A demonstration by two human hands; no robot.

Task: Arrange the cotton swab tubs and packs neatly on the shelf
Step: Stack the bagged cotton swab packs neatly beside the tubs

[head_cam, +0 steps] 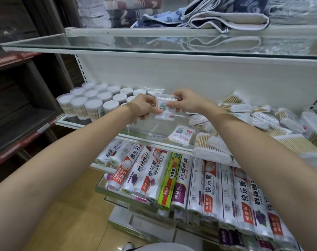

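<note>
Both hands hold one clear pack of white cotton swabs (166,108) above the glass shelf (70,122). My left hand (144,105) grips its left side with curled fingers, and my right hand (184,102) pinches its right side. Round clear tubs of swabs (92,104) stand in tidy rows at the shelf's left. A similar small pack (181,135) lies flat near the front edge. Loose packs of wooden-stick swabs (259,120) lie jumbled over the right half of the shelf.
A glass shelf above (117,45) carries folded towels (226,17). Below the swab shelf, rolls of plastic wrap and bags (190,182) lie in rows. A dark shelving unit (18,98) stands at the left over a wooden floor (67,214).
</note>
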